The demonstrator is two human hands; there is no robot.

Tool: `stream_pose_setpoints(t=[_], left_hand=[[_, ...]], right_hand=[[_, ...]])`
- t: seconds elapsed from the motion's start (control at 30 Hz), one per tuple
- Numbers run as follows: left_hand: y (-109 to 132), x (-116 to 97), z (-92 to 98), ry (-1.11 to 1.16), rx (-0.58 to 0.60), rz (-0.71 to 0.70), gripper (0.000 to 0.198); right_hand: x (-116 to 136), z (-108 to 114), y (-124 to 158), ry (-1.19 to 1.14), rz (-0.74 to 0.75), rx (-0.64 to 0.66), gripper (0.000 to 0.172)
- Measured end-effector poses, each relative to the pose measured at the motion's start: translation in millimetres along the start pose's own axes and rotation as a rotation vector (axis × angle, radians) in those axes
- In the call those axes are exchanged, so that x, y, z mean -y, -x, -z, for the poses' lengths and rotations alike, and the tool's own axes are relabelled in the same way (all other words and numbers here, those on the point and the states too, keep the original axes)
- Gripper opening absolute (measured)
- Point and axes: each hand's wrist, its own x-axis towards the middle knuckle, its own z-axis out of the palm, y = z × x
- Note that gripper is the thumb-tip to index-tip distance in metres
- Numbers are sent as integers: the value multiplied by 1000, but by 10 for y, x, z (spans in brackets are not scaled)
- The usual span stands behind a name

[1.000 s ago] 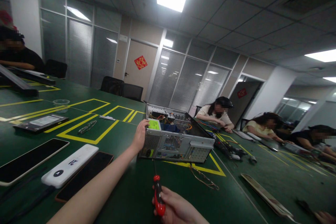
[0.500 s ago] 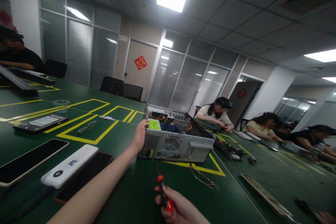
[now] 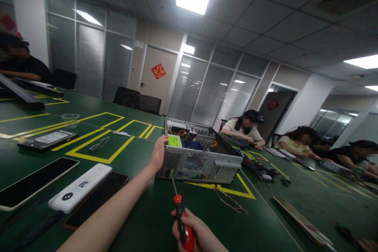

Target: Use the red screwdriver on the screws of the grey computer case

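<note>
An open computer case (image 3: 227,165) lies on the green table with its rear panel toward me. Inside its left corner sits a power supply with a green label (image 3: 175,141). My left hand (image 3: 159,150) is closed over that corner, fingers bent at the label's edge. In my right hand (image 3: 199,226) is a red and black screwdriver (image 3: 183,220), gripped by the handle. Its shaft slants up to the lower left of the rear panel; whether the tip touches cannot be made out.
To the left lie a hard drive (image 3: 49,139), phones (image 3: 38,181), a white device marked 21 (image 3: 79,187) and a clear cup (image 3: 70,119). Looped wires (image 3: 232,201) lie before the case. Cables and parts (image 3: 262,169) spread to its right, near other people (image 3: 242,130).
My right hand has turned the screwdriver more upright, and its tip has risen from beneath the case to the rear panel's lower left. My left hand stays on the corner.
</note>
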Motion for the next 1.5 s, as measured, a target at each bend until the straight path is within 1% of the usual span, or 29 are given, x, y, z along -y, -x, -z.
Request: stream_pose_setpoints(t=[0.07, 0.17, 0.33, 0.57, 0.87, 0.97, 1.07, 1.17, 1.23, 1.3, 1.33, 1.43, 1.5], left_hand=[[-2, -5, -2, 1, -1, 4, 49], [-1, -9, 2, 4, 3, 9, 48], [7, 3, 7, 9, 9, 7, 46], [8, 33, -7, 17, 4, 0, 49], [6, 32, -15, 16, -8, 11, 51], [3, 15, -8, 16, -3, 11, 51], [0, 3, -7, 18, 7, 14, 50], [0, 3, -12, 16, 1, 18, 50], [2, 5, -15, 14, -3, 21, 50], [5, 6, -15, 16, -1, 20, 50], [6, 6, -15, 19, 0, 18, 49], [10, 7, -14, 23, -5, 16, 48], [11, 10, -17, 20, -5, 16, 48]], right_hand=[[105, -95, 19, 11, 53, -23, 56], [243, -224, 23, 35, 87, -45, 53], [356, -357, -32, 55, 116, -88, 54], [393, -444, -121, 67, 124, -90, 57], [358, -388, -196, 54, 141, -129, 64], [351, -430, -175, 50, 152, -149, 63], [356, -528, -145, 6, 163, -184, 59], [422, -675, -112, -110, 93, -217, 58], [505, -785, -93, -217, 1, -235, 47], [596, -882, -81, -308, -36, -246, 35], [636, -919, -77, -346, -61, -234, 32], [706, -972, -70, -420, -122, -193, 28], [710, -964, -62, -436, -144, -193, 28]])
